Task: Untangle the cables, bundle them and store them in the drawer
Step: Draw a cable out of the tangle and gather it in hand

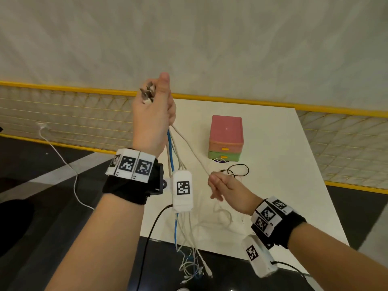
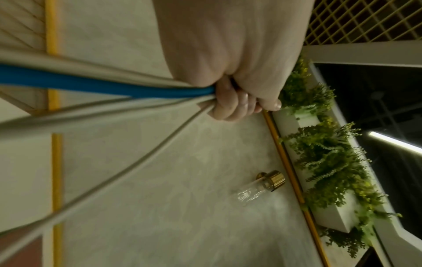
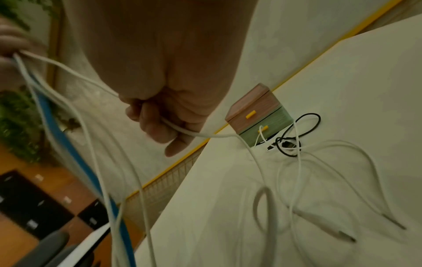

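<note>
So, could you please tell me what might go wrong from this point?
The bunch that the left hand holds up hangs past the table edge, its ends knotted near the floor; pulling the white cable with the right hand may tighten that knot. That cable trails toward the black cable by the drawers, so it may drag that along.

White table point(image 1: 283, 185), one far corner toward a yellow-railed mesh fence. On it at the far side, a small drawer box point(image 1: 226, 137), pink upper part over a green lower drawer, yellow handles facing near. Just in front of the box, a looped black cable point(image 1: 239, 170). Nearer, loose white cables point(image 3: 331, 180) sprawled across the tabletop, plug ends lying flat.
</note>
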Demonstrator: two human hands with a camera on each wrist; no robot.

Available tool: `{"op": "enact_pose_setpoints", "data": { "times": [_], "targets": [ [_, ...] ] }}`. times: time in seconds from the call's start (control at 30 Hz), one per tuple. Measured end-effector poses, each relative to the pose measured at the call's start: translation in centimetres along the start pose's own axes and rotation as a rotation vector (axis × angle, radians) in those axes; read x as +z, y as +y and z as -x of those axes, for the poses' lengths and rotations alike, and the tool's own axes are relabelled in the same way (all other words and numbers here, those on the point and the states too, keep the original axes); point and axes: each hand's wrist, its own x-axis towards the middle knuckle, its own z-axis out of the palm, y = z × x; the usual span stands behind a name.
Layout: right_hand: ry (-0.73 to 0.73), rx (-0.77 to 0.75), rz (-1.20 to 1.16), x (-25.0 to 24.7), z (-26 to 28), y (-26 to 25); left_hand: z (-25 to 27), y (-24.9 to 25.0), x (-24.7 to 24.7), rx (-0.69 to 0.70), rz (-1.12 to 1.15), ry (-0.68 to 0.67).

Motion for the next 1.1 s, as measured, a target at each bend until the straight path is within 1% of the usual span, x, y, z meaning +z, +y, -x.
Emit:
{"op": "enact_pose_setpoints", "data": {
  "times": [0.03,0.1,0.13,0.2,0.27,0.33,0.37,0.47,0.57,0.63,0.7,0.83,0.87,0.9,1.0,1.07,1.1],
  "targets": [
    [-0.032,-0.001,0.032,0.3,0.4,0.2,-0.1,0.5,0.1,0.003,-0.007,-0.008],
    [-0.079,0.006,0.101,0.5,0.7,0.3,0.0,0.9,0.3,-0.045,-0.033,-0.06],
    [-0.077,-0.001,0.118,0.4,0.6,0.0,0.3,0.7,0.4,-0.081,-0.061,-0.094],
    [-0.021,-0.036,0.061,0.1,0.0,-1.5,1.2,-0.2,0.8,-0.157,-0.133,-0.161],
    [0.026,-0.107,-0.041,-0.2,-0.7,-4.0,2.6,-1.3,1.2,-0.23,-0.183,-0.224],
    [0.011,-0.211,-0.027,0.1,-1.5,-5.8,3.8,-2.2,1.4,-0.282,-0.174,-0.26],
    [-0.007,-0.226,-0.027,0.5,-1.7,-6.3,4.2,-2.4,1.5,-0.294,-0.164,-0.257],
    [-0.125,-0.162,-0.056,2.5,-1.3,-5.8,4.4,-1.9,1.1,-0.272,-0.146,-0.186],
    [-0.246,-0.055,0.148,4.7,0.4,-2.9,3.7,-0.1,0.2,-0.223,-0.077,-0.112],
    [-0.324,0.039,0.2,6.0,1.3,-0.9,3.4,1.0,-0.7,-0.192,-0.054,-0.095],
    [-0.374,0.113,0.16,7.1,1.7,0.2,3.5,1.8,-1.6,-0.179,-0.062,-0.084],
    [-0.606,0.249,-0.028,8.7,1.9,-0.1,4.2,2.2,-3.3,-0.176,-0.1,-0.05],
    [-0.645,0.255,0.008,8.9,1.8,-0.3,4.4,2.3,-3.6,-0.176,-0.104,-0.046],
    [-0.642,0.25,0.078,8.9,1.6,-0.4,4.6,2.5,-3.9,-0.176,-0.107,-0.048],
    [-0.572,0.225,0.314,8.0,1.1,-0.1,5.1,2.6,-4.5,-0.188,-0.128,-0.064],
    [-0.579,0.222,0.397,7.1,1.0,-0.2,5.6,2.1,-4.8,-0.217,-0.154,-0.081],
    [-0.563,0.208,0.388,6.7,1.0,-0.5,6.0,1.7,-4.9,-0.24,-0.17,-0.091]
  ]
}}
